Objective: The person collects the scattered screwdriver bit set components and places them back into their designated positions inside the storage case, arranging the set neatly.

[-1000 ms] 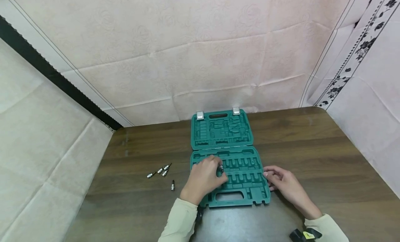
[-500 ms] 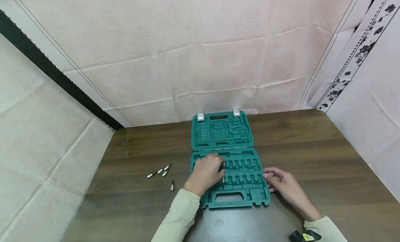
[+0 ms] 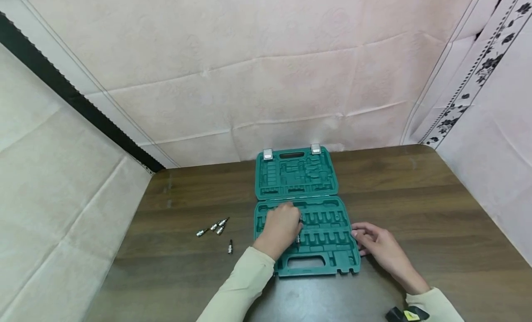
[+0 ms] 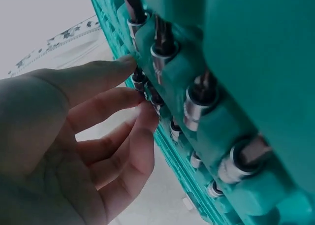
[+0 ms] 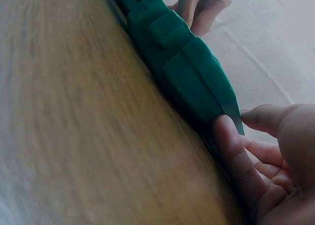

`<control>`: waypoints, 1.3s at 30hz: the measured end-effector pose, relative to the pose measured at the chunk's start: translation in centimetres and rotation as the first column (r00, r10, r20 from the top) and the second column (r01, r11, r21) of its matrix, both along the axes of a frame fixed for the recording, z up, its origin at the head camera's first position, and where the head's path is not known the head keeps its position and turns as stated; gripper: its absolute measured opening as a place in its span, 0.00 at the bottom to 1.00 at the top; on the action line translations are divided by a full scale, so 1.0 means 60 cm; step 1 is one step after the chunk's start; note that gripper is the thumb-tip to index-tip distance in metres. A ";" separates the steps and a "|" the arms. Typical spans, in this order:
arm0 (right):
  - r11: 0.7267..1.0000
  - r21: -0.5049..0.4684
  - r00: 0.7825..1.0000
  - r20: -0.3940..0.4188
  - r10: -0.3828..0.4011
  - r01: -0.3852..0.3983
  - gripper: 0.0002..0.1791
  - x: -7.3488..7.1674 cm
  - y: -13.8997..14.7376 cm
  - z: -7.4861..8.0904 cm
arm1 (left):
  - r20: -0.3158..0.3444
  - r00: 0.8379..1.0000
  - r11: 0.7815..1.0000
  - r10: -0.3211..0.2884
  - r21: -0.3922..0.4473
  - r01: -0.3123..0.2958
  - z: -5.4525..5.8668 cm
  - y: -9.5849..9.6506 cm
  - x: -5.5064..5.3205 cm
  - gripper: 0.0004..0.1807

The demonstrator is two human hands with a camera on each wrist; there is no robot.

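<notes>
A green plastic tool case [image 3: 332, 259] lies open on the table, its moulded tray towards me and its lid leaning back behind. Over the tray's left half, my left hand [image 3: 281, 227] reaches down, its thumb and fingertips pinching a small bit socket [image 4: 138, 78] in one of the rows. Several more bit sockets [image 4: 201, 101] stand seated in their slots around those fingers. At the tray's right edge my right hand [image 3: 376, 246] holds the case, with the thumb on the rim and a finger [image 5: 231, 141] against the side wall.
Several loose bit sockets [image 3: 220, 224] lie in a cluster on the wooden table [image 3: 187, 276] left of the case. One more bit socket [image 3: 230, 247] lies apart, nearer me. A pale cloth [image 3: 266, 82] hangs behind the table and along both sides.
My left hand has moved slightly right and deeper over the tray; a bit socket that showed between its fingers is now mostly hidden by them. My right hand has stayed at the case's edge.
</notes>
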State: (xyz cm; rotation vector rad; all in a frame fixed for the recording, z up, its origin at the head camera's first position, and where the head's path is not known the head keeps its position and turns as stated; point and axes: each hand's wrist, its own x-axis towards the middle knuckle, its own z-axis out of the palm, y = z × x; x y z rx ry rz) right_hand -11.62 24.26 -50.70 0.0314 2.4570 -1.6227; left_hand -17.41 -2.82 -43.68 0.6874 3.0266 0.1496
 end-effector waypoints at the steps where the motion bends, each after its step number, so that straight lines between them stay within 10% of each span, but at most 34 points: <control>1: 1.000 0.000 1.000 -0.003 0.000 0.000 0.23 0.000 0.001 0.000 | 0.004 1.000 1.000 0.002 -0.013 -0.002 0.000 0.003 0.000 0.09; 13: 1.000 -0.007 1.000 -0.004 0.011 -0.011 0.23 0.001 -0.003 -0.002 | 0.187 0.982 0.989 0.013 0.139 -0.040 0.011 -0.022 -0.008 0.14; 24: 1.000 0.006 1.000 0.010 0.007 -0.007 0.24 -0.001 0.001 -0.001 | 0.189 0.981 0.909 0.052 0.397 -0.124 0.049 -0.111 0.014 0.24; 32: 0.999 0.034 1.000 0.008 0.005 -0.005 0.26 0.000 0.006 0.005 | 0.165 0.981 0.897 0.104 0.411 -0.165 0.060 -0.192 0.043 0.20; 39: 0.999 0.033 1.000 -0.006 0.017 -0.017 0.25 -0.001 0.001 0.002 | 0.156 0.981 0.929 0.117 0.333 -0.164 0.044 -0.256 0.074 0.15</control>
